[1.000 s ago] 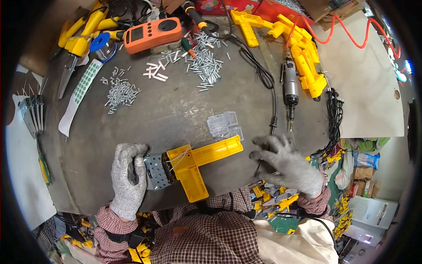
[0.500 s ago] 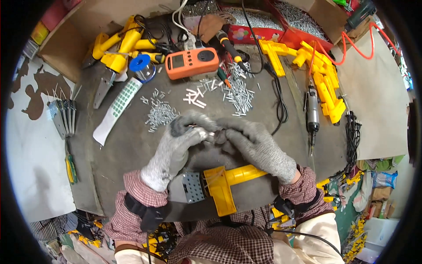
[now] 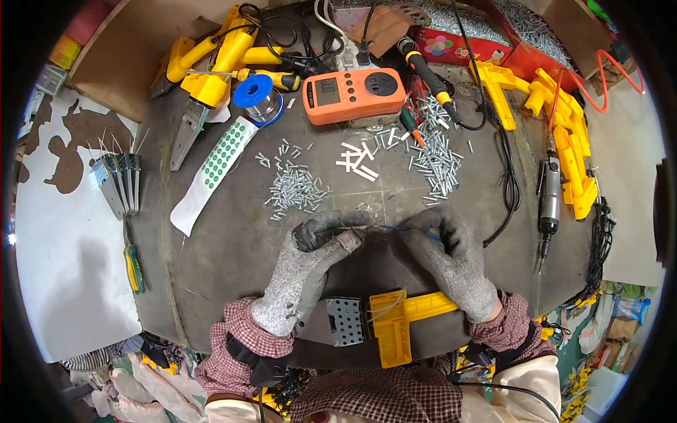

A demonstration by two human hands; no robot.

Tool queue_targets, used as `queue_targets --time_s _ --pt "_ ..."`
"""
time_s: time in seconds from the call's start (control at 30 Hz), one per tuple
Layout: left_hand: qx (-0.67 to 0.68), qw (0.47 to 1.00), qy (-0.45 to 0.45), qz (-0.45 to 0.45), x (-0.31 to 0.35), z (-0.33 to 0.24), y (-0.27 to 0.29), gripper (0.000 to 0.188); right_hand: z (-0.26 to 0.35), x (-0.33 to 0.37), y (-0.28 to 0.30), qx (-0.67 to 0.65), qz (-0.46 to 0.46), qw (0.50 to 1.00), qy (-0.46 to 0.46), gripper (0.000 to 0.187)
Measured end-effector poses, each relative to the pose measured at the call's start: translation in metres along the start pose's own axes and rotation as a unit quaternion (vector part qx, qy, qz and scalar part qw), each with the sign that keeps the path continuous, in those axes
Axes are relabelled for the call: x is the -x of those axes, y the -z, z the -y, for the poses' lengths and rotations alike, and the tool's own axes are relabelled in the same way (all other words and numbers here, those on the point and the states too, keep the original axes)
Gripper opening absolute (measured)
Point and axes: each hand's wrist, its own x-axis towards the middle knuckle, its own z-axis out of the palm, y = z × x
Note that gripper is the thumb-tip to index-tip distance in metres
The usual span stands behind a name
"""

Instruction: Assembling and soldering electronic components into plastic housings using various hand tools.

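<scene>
Both my hands wear grey gloves and are raised over the middle of the bench. A thin blue wire (image 3: 390,228) stretches between them. My left hand (image 3: 310,254) is closed in a pinch at one end, where a short pale piece shows at the fingertips. My right hand (image 3: 455,257) is closed on the wire's other end, its thumb and fingers curled together. Just below them lies a yellow plastic tool housing (image 3: 390,331), thin pale wires on top. Next to it, on the left, is a perforated grey metal plate (image 3: 345,322). The right wrist hangs over the housing's handle.
Behind the hands lie screw piles (image 3: 293,189), white tube pieces (image 3: 360,162) and an orange meter (image 3: 352,97). At left are a sticker strip (image 3: 215,173) and solder spool (image 3: 257,99). A soldering iron (image 3: 427,74), an electric screwdriver (image 3: 549,201) and yellow housings (image 3: 571,162) are at right.
My hands have moved apart, and the blue wire now shows between them. The whole view has shifted, so the bench things appear farther right.
</scene>
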Motion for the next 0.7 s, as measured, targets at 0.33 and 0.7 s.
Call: queue_targets --time_s 0.33,0.7 --pt "0.042 0.998 0.048 -0.026 0.004 0.004 0.002 0.025 -0.007 0.008 0.001 0.140 0.002 0.990 0.025 0.031" --pt "-0.100 0.994 -0.039 0.025 0.002 0.002 -0.001 0.021 -0.004 0.005 0.006 0.175 0.041 0.984 0.009 0.041"
